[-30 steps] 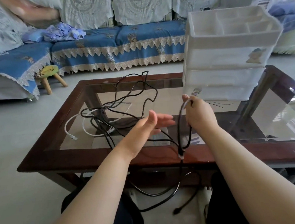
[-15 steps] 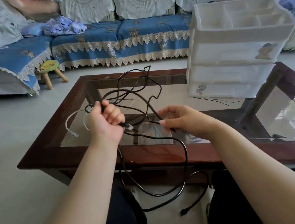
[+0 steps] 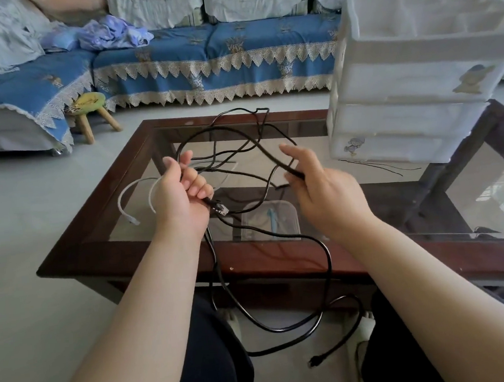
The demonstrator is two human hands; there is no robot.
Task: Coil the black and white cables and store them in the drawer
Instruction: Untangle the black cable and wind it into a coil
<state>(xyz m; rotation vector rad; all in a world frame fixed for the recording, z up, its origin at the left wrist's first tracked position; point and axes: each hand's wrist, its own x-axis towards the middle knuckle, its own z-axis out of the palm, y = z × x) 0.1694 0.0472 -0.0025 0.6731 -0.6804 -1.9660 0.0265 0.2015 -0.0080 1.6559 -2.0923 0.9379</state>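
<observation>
Where the thin black cable sags lowest, it loops over the person's dark-trousered lap and one plug end hangs free just off the near edge of the worktop, a dark wood-framed, glass-topped table. Above that edge the left hand has its fingers curled tight round several gathered strands of the black cable, with a clear plug poking out below the fist. The right hand is level with it and well apart from it, its fingers loosely bent, with one strand of the same cable caught between thumb and forefinger. Between and beyond the hands the rest of the black cable lies in loose, tangled loops on the glass. A thin white cable curves on the glass just left of the left hand, partly hidden behind it.

Under the glass, on a lower shelf, sits a clear plastic tray holding something pale blue that cannot be made out. At the right far part of the worktop stands a white translucent plastic drawer unit, all its drawers pushed in and its open top tray divided into compartments; what they hold cannot be told. Bare glass lies left of the unit. Past the far edge come pale floor, a small wooden stool and a blue lace-trimmed sofa.
</observation>
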